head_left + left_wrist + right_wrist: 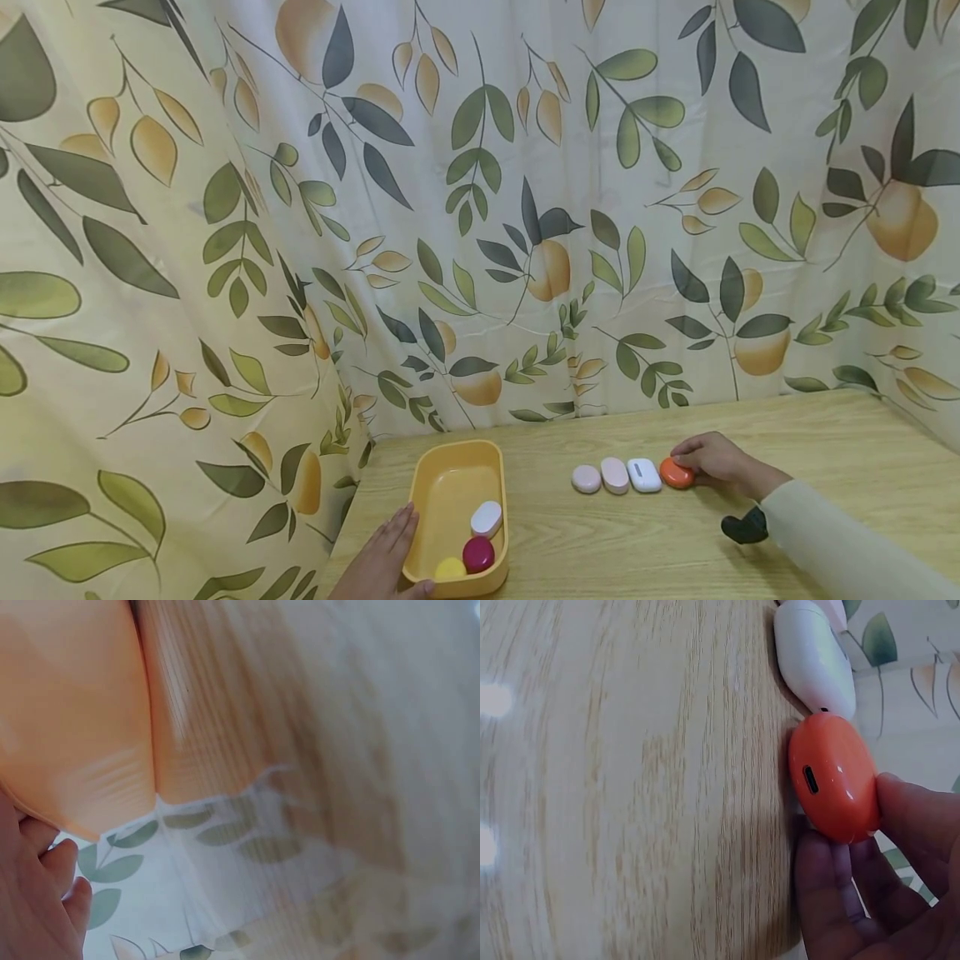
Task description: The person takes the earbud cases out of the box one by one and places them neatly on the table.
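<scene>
My right hand pinches an orange earbud case between thumb and fingers at the right end of a row on the table. In the right wrist view this case shows a small charging port and rests close beside a white earbud case. Farther left in the row are a pink oval case and a pale pink round case. My left hand rests with fairly straight fingers against the left side of a yellow bin; its thumb is near the front corner.
Inside the bin lie a white-topped oval case, a dark red round case and a yellow round one. A black object shows beneath the right wrist. Leaf-patterned curtains border the wooden table behind and left.
</scene>
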{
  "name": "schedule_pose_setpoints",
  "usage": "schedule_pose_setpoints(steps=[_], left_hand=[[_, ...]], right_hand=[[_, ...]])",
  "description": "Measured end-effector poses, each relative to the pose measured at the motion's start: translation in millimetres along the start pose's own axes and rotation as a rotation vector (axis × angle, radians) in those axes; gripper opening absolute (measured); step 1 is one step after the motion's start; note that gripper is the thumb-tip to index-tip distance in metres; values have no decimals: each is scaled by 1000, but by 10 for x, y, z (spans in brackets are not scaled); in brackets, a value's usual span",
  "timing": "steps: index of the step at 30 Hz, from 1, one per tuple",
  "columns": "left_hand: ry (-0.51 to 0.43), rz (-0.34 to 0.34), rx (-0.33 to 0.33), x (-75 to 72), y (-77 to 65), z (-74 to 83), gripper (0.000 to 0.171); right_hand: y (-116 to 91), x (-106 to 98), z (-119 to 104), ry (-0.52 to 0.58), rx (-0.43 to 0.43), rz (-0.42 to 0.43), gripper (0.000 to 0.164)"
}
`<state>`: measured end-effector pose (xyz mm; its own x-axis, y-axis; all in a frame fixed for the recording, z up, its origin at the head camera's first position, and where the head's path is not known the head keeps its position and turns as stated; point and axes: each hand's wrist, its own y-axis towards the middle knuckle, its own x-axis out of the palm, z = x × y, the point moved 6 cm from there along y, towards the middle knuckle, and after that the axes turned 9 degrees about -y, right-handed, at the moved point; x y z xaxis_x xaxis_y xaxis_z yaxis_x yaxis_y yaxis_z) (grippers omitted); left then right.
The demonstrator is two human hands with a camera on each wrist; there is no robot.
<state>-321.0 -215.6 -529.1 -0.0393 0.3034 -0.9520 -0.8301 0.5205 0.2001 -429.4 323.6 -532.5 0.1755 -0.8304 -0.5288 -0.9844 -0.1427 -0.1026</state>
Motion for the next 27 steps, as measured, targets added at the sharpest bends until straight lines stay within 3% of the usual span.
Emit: schedule_pose_setpoints(steps=[11, 27], left_hand=[[-9, 0, -19, -1, -3, 6, 93], [-17, -2, -33, -9, -11, 12, 92]], right_hand=[[24, -3, -76, -209, -84, 36, 20], [33, -4, -31, -271, -51, 72, 19]])
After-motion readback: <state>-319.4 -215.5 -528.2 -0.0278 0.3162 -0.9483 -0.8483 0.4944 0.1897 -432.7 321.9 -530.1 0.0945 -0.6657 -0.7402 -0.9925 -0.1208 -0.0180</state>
